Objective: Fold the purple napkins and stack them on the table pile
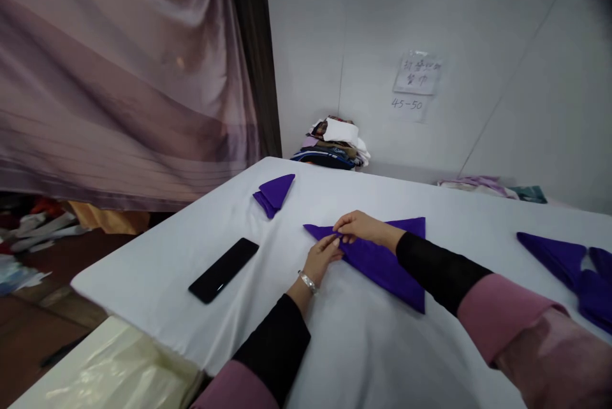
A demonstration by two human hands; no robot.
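A purple cloth point(392, 269) lies on the white-covered table in a triangular shape, one point toward the left and its wide side on the right. My left hand point(324, 258), with a bracelet at the wrist, pinches the cloth's lower slanted edge near the left point. Just above it, my right hand point(358, 227) reaches over the cloth from the right and pinches the same area, fingertips close to those of my left hand. The right forearm covers part of the cloth's upper side.
A folded purple cloth point(276, 193) sits at the back left of the table point(157, 250), with a black phone point(224, 270) nearer me. More purple cloths point(559, 257) lie at the right. Behind the table are piled fabrics point(337, 141); a curtain point(119, 78) hangs left.
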